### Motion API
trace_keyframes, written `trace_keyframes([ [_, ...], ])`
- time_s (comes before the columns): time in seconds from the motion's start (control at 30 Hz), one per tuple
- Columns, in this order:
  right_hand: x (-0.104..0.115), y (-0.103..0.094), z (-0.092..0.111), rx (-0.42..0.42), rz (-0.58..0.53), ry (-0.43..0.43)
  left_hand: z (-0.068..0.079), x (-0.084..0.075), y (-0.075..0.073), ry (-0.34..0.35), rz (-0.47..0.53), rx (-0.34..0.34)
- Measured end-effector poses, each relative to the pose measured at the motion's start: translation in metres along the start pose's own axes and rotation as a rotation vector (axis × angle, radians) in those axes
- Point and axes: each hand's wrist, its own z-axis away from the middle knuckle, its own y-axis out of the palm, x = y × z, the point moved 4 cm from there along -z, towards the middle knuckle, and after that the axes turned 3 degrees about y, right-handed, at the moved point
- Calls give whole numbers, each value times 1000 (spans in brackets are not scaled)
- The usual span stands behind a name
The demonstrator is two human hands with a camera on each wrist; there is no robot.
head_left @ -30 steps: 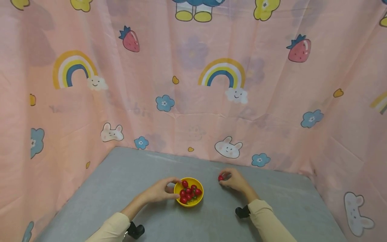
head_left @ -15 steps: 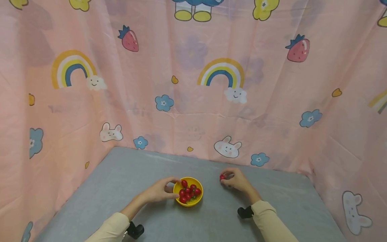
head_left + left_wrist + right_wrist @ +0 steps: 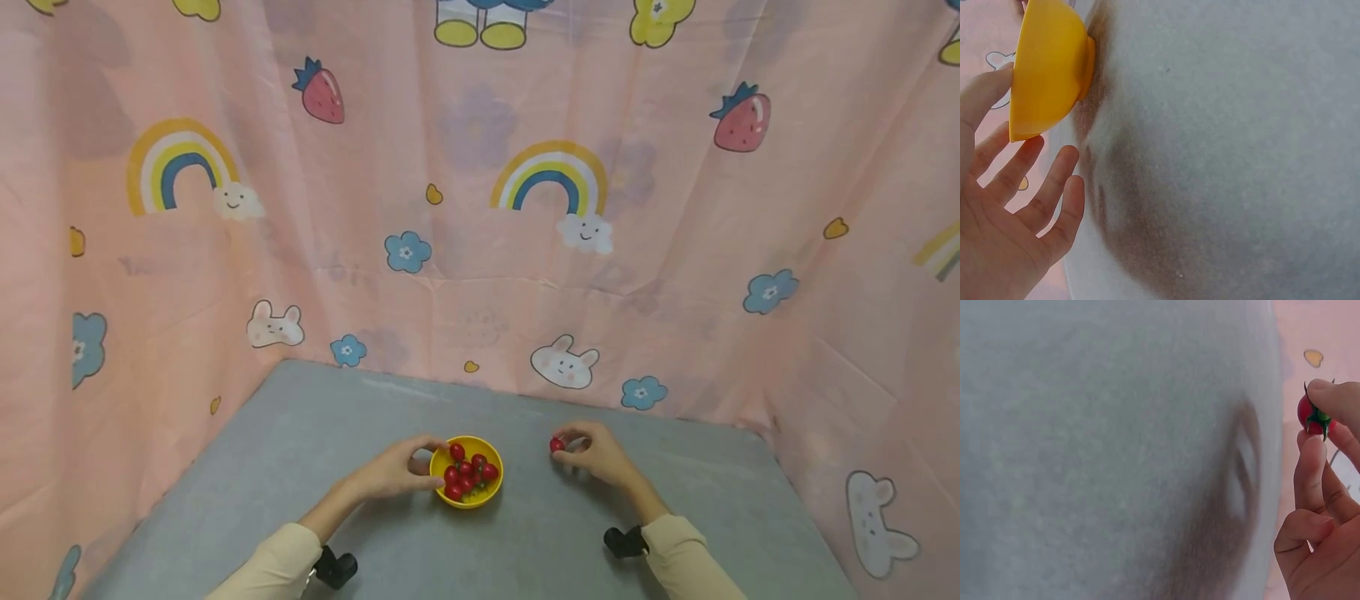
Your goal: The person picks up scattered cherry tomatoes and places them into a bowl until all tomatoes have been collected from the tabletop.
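A small yellow bowl (image 3: pixel 492 497) with several red cherry tomatoes (image 3: pixel 466 469) in it stands on the grey table. My left hand (image 3: pixel 396 472) holds the bowl by its left side, thumb and fingers spread along the rim. In the left wrist view the thumb and fingertips touch the outside of the bowl (image 3: pixel 1047 69). To the right of the bowl, my right hand (image 3: pixel 596 454) pinches one cherry tomato (image 3: pixel 557 444) above the table. The right wrist view shows this tomato (image 3: pixel 1305 414) between thumb and fingers, its green calyx turned towards the camera.
A grey cloth-like surface (image 3: pixel 360 550) covers the table. Behind it and at both sides hangs a pink printed curtain (image 3: pixel 480 250), meeting the table's far edge. Black camera mounts (image 3: pixel 335 568) sit on both wrists.
My right hand has moved slightly to the right with the cherry tomato in its fingers, away from the bowl. The left hand and bowl have stayed in place.
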Motion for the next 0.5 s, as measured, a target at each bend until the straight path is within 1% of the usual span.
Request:
trace_keyframes([
  [0.13, 12, 2, 3, 39, -1, 9, 0, -1, -1, 7, -5, -2],
  [0.27, 23, 8, 5, 67, -3, -18, 0, -1, -2, 18, -16, -1],
  [0.4, 32, 15, 3, 69, -5, -53, 0, -1, -1, 21, -26, 2],
  [0.5, 41, 19, 0, 70, -14, -74, -1, 0, -1, 18, -12, 3],
])
